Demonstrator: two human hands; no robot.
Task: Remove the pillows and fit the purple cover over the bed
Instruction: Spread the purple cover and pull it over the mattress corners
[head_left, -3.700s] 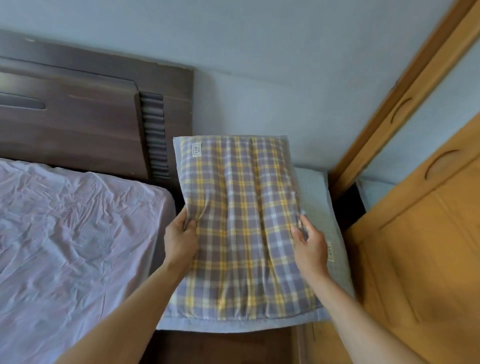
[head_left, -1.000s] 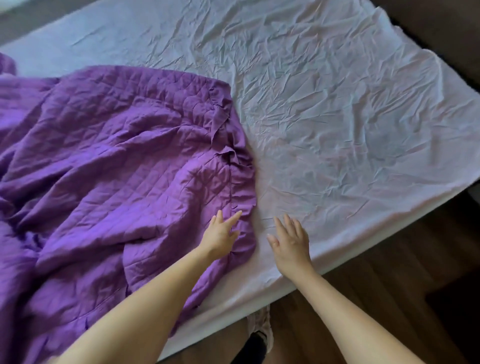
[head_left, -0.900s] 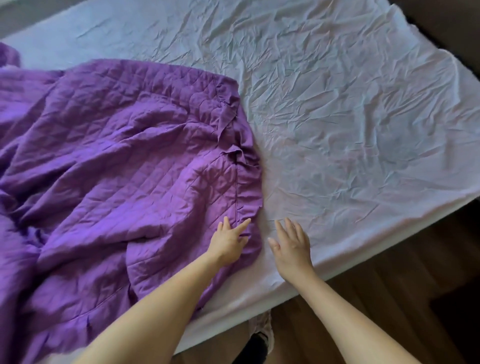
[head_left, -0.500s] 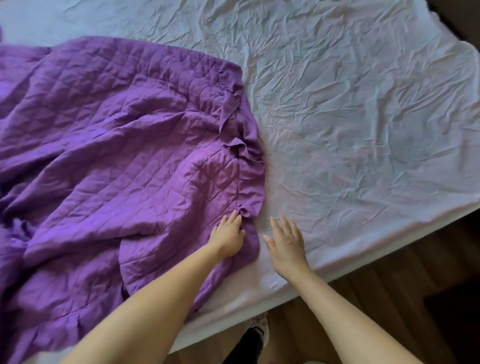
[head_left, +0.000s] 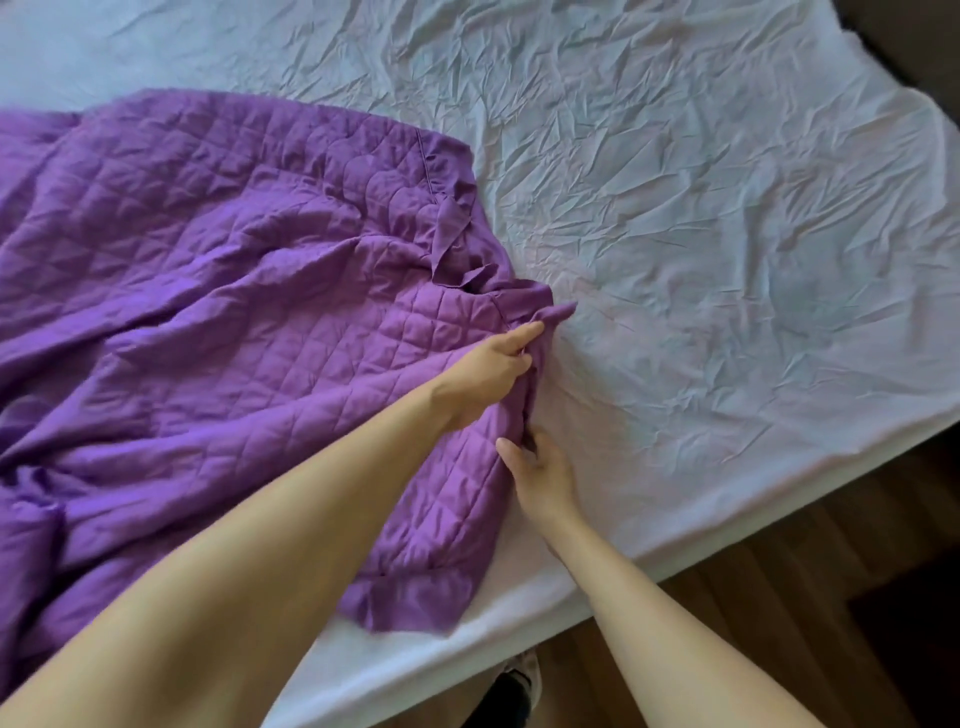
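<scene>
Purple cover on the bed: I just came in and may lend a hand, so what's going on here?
A person is working the purple cover across a wrinkled white sheet. The left hand grips the cover's frilled edge, and the right hand holds the same edge nearer the bedside, fingers curled on it. The cover lies bunched on one side of the hands; on the other side the sheet is bare.

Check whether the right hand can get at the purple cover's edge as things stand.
Likely yes: the right hand is at the edge of the purple cover, thumb over it, seemingly pinching it. The left hand grips the same edge farther up; nothing blocks the way.
</scene>
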